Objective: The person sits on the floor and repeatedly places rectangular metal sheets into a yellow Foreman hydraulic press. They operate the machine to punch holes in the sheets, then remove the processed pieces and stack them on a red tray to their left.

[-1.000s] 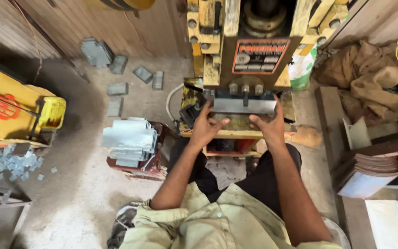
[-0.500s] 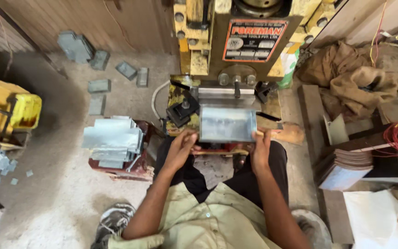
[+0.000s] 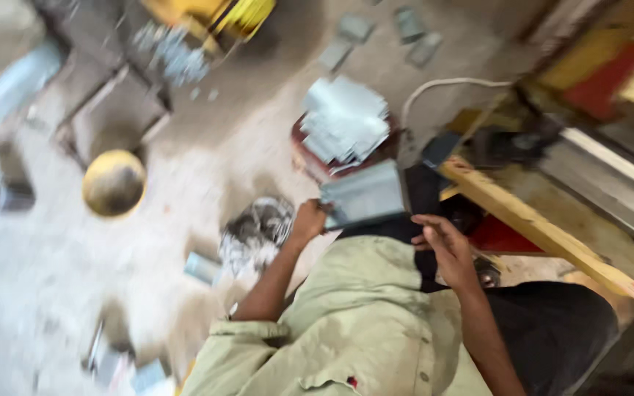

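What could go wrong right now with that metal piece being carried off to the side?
1. The left hand alone grips the bent metal sheet by one end, while the right hand is off it; it may slip or cut the bare fingers.
2. The stack of metal pieces on the red stool looks uneven; adding another might topple it.
3. The view is blurred, so placement could be misjudged.

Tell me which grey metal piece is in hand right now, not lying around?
The folded metal sheet gripped by the left hand; the stack of sheets and scattered floor pieces lie untouched.
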